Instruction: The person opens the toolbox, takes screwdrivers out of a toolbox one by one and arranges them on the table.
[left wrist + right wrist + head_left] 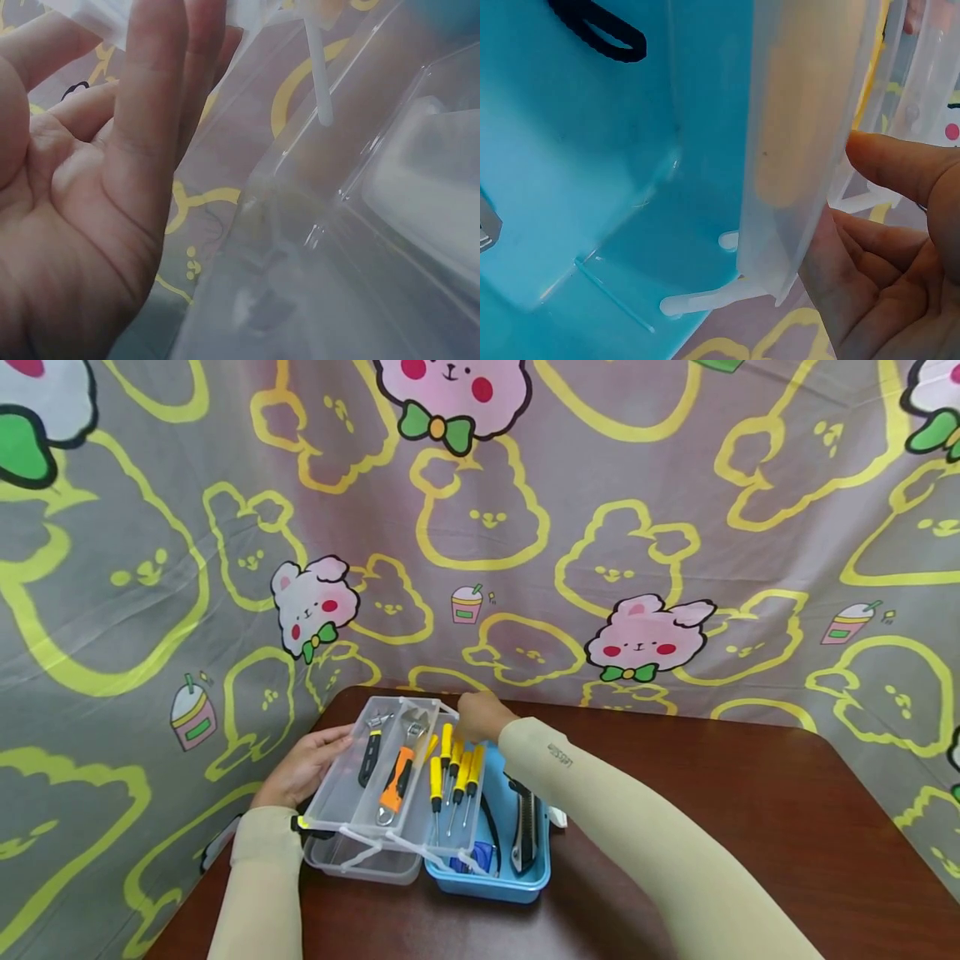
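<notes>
So closest to the camera you've got two beige sleeves (258,885), then a toolbox opened out on the brown worktop (720,827). Its blue base (483,887) sits on the right, with a black-and-grey tool (525,831), a black strap (491,822) and some small blue item (474,858) inside; the clear lid (367,870) is on the left. Clear trays (327,802) stand over both on white link arms (363,857), carrying an orange-and-black adjustable wrench (396,781), a black-handled adjustable wrench (370,760) and a bunch of yellow-handled screwdrivers (459,782). The left hand (307,768) is at the trays' left edge, fingers mostly stretched out; honestly can't tell if it's pinching. A bit farther off, the right hand (482,718) pinches the tray wall by the screwdrivers, thumb one side, fingers the other. Behind everything hangs a grey cloth (525,485) with cartoon bunnies.
</notes>
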`<state>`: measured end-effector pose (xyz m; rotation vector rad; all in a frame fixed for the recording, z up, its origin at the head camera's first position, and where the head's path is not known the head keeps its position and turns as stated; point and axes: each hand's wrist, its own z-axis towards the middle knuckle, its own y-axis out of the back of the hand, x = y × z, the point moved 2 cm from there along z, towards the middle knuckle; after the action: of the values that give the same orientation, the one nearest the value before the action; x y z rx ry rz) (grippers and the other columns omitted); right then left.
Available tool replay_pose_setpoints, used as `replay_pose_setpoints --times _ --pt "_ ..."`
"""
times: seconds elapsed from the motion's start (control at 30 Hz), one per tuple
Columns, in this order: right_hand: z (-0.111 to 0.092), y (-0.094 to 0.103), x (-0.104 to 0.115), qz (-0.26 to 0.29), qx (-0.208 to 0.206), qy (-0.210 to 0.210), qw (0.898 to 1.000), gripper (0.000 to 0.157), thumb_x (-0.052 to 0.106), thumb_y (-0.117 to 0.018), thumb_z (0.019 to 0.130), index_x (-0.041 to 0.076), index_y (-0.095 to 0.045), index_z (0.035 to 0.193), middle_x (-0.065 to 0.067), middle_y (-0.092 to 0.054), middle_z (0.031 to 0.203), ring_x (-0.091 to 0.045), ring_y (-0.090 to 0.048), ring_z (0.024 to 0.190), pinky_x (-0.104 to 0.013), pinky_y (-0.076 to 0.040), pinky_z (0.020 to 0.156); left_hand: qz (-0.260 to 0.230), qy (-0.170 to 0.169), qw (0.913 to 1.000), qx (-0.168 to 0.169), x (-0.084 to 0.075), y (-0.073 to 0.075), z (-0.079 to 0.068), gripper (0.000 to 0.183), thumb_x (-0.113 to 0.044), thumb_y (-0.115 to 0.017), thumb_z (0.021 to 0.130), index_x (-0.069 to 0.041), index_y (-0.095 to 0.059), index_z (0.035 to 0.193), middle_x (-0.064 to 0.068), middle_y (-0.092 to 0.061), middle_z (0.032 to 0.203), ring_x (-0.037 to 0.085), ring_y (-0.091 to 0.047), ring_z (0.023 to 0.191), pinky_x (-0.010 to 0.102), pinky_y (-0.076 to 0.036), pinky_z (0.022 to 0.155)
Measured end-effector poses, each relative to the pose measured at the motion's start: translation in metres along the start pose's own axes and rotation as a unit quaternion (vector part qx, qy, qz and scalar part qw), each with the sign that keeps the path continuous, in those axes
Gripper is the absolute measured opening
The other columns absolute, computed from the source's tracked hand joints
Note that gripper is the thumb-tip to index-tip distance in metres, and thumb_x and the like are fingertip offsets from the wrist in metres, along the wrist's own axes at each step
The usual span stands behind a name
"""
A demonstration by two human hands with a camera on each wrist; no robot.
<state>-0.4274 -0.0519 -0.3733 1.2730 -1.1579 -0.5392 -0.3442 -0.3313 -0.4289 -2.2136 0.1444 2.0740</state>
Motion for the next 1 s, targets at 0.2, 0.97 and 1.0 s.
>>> replay_pose_setpoints --times 0.2,0.97,1.0 --pt "-0.005 0.000 0.000 0.008 -0.028 0.019 0.999 0.053 0.027 -0.080 0.082 0.010 -0.061 0.129 0.000 -0.062 0.112 -0.019 -0.057 0.077 -0.028 -0.048 0.070 0.000 0.000 1.0000 0.005 -0.002 -0.002 0.003 0.060 -0.025 -0.058 0.099 0.007 -0.036 0.146 0.002 -0.069 0.109 0.018 -0.068 0.092 0.036 -0.056 0.076" --pt "-0.017 -0.004 -0.002 0.054 -0.006 -0.006 0.999 0.038 0.025 -0.065 0.092 0.014 -0.046 0.060 0.000 -0.032 0.052 -0.017 -0.036 0.044 -0.030 -0.035 0.044 -0.010 -0.007 0.9999 0.012 0.001 -0.002 0.000 0.059 -0.023 -0.056 0.101 0.009 -0.034 0.145 0.001 -0.069 0.108 0.016 -0.067 0.092 0.033 -0.056 0.075" --pt "-0.017 -0.004 -0.002 0.060 -0.009 -0.007 0.998 0.040 0.025 -0.065 0.092 0.014 -0.045 0.058 0.000 -0.031 0.051 -0.016 -0.036 0.043 -0.029 -0.035 0.044 -0.012 -0.007 0.9998 0.011 0.001 -0.002 0.000 0.058 -0.023 -0.056 0.101 0.009 -0.034 0.145 0.001 -0.069 0.107 0.016 -0.067 0.092 0.033 -0.056 0.075"
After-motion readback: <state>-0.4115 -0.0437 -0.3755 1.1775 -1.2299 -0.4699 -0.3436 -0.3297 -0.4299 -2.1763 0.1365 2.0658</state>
